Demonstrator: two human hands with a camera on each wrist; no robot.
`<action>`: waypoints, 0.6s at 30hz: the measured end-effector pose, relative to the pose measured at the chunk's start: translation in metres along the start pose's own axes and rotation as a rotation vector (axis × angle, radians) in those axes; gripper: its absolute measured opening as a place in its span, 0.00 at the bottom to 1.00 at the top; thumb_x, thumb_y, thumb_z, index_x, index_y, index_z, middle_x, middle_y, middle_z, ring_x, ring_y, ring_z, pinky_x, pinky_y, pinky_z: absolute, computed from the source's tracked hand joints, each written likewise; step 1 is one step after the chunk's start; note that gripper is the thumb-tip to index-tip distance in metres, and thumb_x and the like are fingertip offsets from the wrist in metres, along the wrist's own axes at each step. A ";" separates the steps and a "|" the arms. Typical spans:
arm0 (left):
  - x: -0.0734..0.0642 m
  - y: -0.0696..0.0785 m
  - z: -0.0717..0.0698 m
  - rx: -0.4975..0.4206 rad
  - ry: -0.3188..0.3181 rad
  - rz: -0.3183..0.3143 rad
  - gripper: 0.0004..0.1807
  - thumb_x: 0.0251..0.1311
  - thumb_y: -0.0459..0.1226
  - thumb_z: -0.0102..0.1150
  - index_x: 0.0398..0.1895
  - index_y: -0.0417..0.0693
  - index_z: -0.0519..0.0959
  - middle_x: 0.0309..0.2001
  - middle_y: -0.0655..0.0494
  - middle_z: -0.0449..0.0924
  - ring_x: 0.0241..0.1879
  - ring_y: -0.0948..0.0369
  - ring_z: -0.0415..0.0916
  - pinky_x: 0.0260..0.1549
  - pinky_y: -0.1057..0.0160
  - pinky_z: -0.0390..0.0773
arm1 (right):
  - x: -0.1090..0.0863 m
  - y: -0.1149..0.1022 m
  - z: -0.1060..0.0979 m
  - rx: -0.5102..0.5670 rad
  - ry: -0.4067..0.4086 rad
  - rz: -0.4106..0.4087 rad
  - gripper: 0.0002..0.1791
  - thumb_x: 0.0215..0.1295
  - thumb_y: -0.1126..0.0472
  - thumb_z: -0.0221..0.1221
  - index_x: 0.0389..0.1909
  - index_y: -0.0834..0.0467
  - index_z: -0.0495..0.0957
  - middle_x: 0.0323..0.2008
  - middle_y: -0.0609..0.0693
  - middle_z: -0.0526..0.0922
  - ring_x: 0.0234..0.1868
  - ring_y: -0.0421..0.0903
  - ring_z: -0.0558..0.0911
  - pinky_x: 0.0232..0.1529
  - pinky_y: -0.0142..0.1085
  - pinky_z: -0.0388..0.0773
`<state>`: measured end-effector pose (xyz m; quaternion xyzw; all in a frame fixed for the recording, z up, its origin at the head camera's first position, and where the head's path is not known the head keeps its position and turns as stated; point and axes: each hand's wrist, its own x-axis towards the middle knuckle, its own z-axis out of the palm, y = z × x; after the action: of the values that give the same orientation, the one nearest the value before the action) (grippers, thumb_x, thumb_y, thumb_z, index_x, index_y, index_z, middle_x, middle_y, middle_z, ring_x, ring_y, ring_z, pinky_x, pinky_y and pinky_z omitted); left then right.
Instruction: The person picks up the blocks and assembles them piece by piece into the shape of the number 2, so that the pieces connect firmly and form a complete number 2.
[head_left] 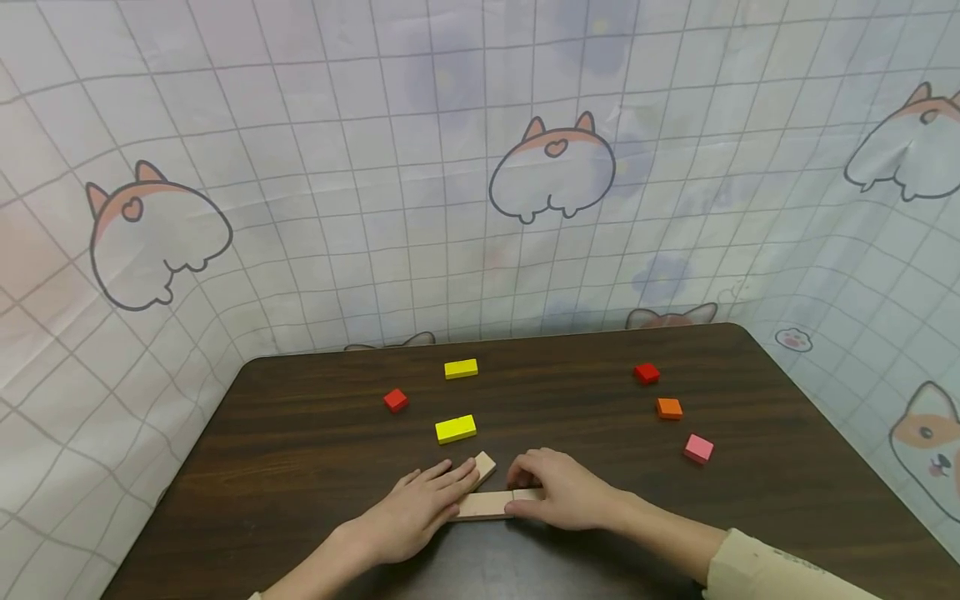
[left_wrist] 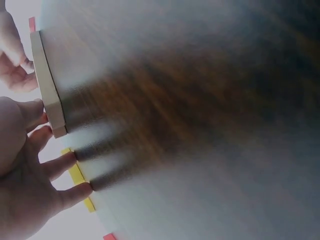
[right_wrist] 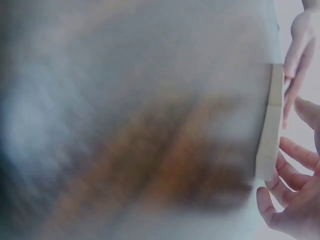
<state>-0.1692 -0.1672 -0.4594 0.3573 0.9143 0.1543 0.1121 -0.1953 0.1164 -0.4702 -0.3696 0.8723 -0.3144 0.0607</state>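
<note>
wooden blocks point(head_left: 483, 505) lie on the table point(head_left: 315, 500) near spread fingers point(head_left: 459, 485).

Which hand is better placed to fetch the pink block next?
Probably the right hand: it is nearer the pink block, which lies off to that side. The left hand lies over the wooden blocks, farther away.
</note>
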 end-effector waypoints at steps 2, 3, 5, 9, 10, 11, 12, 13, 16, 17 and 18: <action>0.000 0.000 0.000 0.001 -0.003 0.000 0.29 0.81 0.43 0.46 0.82 0.55 0.59 0.80 0.58 0.54 0.76 0.44 0.55 0.63 0.28 0.59 | 0.002 0.002 -0.003 0.028 0.013 -0.019 0.15 0.71 0.46 0.65 0.45 0.53 0.82 0.37 0.38 0.80 0.39 0.37 0.78 0.42 0.34 0.77; 0.000 0.000 0.000 0.002 -0.004 0.001 0.29 0.81 0.43 0.46 0.82 0.56 0.59 0.80 0.58 0.54 0.76 0.44 0.55 0.63 0.28 0.60 | 0.003 0.003 -0.005 0.043 0.021 -0.033 0.14 0.72 0.47 0.64 0.44 0.53 0.82 0.37 0.39 0.80 0.38 0.37 0.78 0.41 0.35 0.78; 0.000 0.000 0.000 0.007 -0.006 0.002 0.29 0.81 0.43 0.46 0.82 0.56 0.59 0.80 0.59 0.53 0.76 0.45 0.55 0.63 0.28 0.60 | 0.007 0.006 -0.010 0.062 0.037 -0.057 0.11 0.73 0.49 0.63 0.43 0.54 0.83 0.37 0.38 0.80 0.37 0.37 0.79 0.40 0.35 0.79; 0.000 0.000 0.000 0.012 -0.004 0.004 0.29 0.81 0.44 0.46 0.82 0.57 0.59 0.80 0.60 0.53 0.76 0.45 0.55 0.63 0.28 0.60 | 0.018 0.012 -0.018 0.089 0.059 -0.082 0.08 0.73 0.55 0.65 0.44 0.56 0.83 0.37 0.39 0.80 0.36 0.36 0.78 0.39 0.36 0.80; 0.000 -0.001 0.000 0.011 -0.003 0.004 0.29 0.81 0.44 0.46 0.82 0.57 0.59 0.81 0.60 0.53 0.76 0.45 0.55 0.63 0.28 0.60 | 0.021 0.014 -0.020 0.089 0.060 -0.079 0.08 0.72 0.57 0.65 0.44 0.57 0.84 0.37 0.39 0.80 0.35 0.36 0.78 0.39 0.36 0.80; 0.000 -0.001 0.000 0.009 -0.003 0.004 0.29 0.81 0.44 0.46 0.82 0.57 0.59 0.81 0.60 0.53 0.76 0.45 0.55 0.63 0.28 0.60 | 0.024 0.016 -0.022 0.092 0.061 -0.078 0.08 0.72 0.58 0.65 0.44 0.58 0.84 0.37 0.39 0.81 0.35 0.36 0.78 0.39 0.36 0.80; 0.001 -0.001 0.000 0.008 -0.005 0.003 0.29 0.81 0.44 0.46 0.82 0.57 0.59 0.81 0.60 0.53 0.76 0.45 0.55 0.63 0.28 0.60 | 0.028 0.018 -0.023 0.093 0.061 -0.079 0.08 0.71 0.59 0.66 0.45 0.59 0.84 0.37 0.39 0.81 0.35 0.36 0.78 0.39 0.36 0.80; 0.000 -0.001 0.000 0.009 -0.005 0.003 0.29 0.81 0.44 0.46 0.82 0.57 0.59 0.81 0.60 0.53 0.76 0.45 0.55 0.63 0.28 0.60 | 0.032 0.020 -0.024 0.093 0.062 -0.086 0.08 0.71 0.60 0.66 0.45 0.59 0.84 0.38 0.40 0.81 0.36 0.37 0.78 0.40 0.36 0.80; 0.000 -0.001 -0.001 0.008 -0.007 0.005 0.29 0.81 0.44 0.46 0.82 0.57 0.59 0.81 0.60 0.53 0.76 0.45 0.55 0.63 0.28 0.61 | 0.043 0.025 -0.025 0.098 0.057 -0.098 0.08 0.69 0.63 0.67 0.45 0.61 0.84 0.38 0.42 0.83 0.37 0.38 0.80 0.41 0.36 0.81; 0.000 -0.001 -0.001 0.009 -0.007 0.005 0.29 0.81 0.44 0.46 0.82 0.57 0.59 0.81 0.60 0.53 0.76 0.45 0.56 0.63 0.28 0.61 | 0.046 0.027 -0.025 0.103 0.055 -0.103 0.08 0.69 0.63 0.67 0.45 0.61 0.83 0.39 0.43 0.84 0.38 0.38 0.81 0.42 0.37 0.82; 0.000 0.000 -0.001 0.009 -0.006 0.006 0.29 0.81 0.44 0.45 0.82 0.57 0.59 0.81 0.60 0.53 0.76 0.45 0.56 0.62 0.28 0.61 | 0.050 0.028 -0.025 0.107 0.051 -0.107 0.08 0.69 0.63 0.67 0.46 0.61 0.83 0.39 0.44 0.84 0.38 0.38 0.81 0.43 0.37 0.82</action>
<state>-0.1699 -0.1676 -0.4587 0.3612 0.9135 0.1494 0.1128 -0.2567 0.1099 -0.4610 -0.4037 0.8345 -0.3728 0.0412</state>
